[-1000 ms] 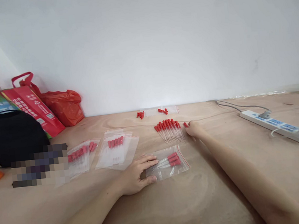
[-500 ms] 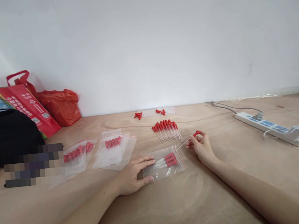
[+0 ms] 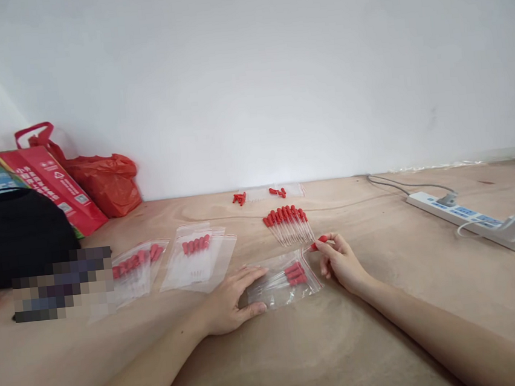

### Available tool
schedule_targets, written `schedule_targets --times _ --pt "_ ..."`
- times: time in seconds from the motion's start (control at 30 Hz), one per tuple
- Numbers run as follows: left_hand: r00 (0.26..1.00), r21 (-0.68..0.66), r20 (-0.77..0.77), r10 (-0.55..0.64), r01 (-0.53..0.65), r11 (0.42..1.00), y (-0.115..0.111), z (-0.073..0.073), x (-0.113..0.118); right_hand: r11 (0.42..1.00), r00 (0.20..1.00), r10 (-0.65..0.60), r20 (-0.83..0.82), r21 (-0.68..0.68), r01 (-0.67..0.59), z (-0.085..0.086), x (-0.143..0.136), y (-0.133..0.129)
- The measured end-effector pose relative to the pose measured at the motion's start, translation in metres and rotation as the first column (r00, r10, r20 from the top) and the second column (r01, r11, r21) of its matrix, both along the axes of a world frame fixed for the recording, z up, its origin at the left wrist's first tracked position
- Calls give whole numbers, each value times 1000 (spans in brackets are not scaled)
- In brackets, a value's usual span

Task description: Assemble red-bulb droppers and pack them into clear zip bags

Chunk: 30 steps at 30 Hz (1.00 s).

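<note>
A clear zip bag lies flat on the wooden table, with several red-bulbed droppers inside it. Across the bag's left end rests my left hand, thumb and fingers spread. At the right, zip-edged end, my right hand pinches a dropper by its red bulb. Its clear stem points left at the bag's upper right corner; I cannot tell how much of the stem is inside. Just beyond, a fanned row of droppers lies with bulbs toward the wall.
Left of the bag lie filled zip bags and more bagged droppers. Loose red bulbs and clear bags sit near the wall. A power strip is at right; shopping bags and a black bag stand at left.
My right hand has moved left with the dropper, bringing its stem to the open end of the bag. My left hand stays on the bag.
</note>
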<state>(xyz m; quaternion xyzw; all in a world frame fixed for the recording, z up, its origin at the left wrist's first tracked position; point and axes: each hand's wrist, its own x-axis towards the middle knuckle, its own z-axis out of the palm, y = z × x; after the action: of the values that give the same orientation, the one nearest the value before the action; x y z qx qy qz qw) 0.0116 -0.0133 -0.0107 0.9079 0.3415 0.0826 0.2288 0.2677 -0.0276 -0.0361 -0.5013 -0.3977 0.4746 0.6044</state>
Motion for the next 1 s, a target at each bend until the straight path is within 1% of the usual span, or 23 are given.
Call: schedule_targets --times 0.17,0.23,0.43,0.6,0.7,0.77,0.83,0.9,0.97,1.0 --pt "1000 -1 17 -2 2 1000 0 0 0 984 976 176 131 -50 -170 2 -1 -2" --pt "1000 -1 25 -5 5 1000 0 0 0 975 961 220 166 -66 -212 3 -2 -2" --pt "999 -7 45 -6 6 1000 0 1 0 951 927 307 216 -98 -293 2 -5 3" --pt "1000 -7 29 0 0 1000 0 -2 1 946 902 316 295 -172 -275 -2 -3 8" --pt "1000 -2 23 -4 4 1000 0 -3 1 922 862 385 328 -179 -344 -6 -2 10" --pt "999 -1 32 -13 13 1000 1 -2 1 906 853 422 307 -174 -386 -7 -2 9" --pt "999 -1 48 -25 25 1000 1 -2 1 913 872 405 276 -177 -368 -7 -2 8" --pt "997 1 69 -39 39 999 1 -1 1 930 890 359 280 -182 -318 -7 -1 8" --pt "995 2 90 -52 52 999 0 0 1 956 902 288 321 -153 -251 -7 2 12" --pt "994 5 97 -58 57 998 0 0 1 974 907 224 357 -121 -192 -7 5 16"
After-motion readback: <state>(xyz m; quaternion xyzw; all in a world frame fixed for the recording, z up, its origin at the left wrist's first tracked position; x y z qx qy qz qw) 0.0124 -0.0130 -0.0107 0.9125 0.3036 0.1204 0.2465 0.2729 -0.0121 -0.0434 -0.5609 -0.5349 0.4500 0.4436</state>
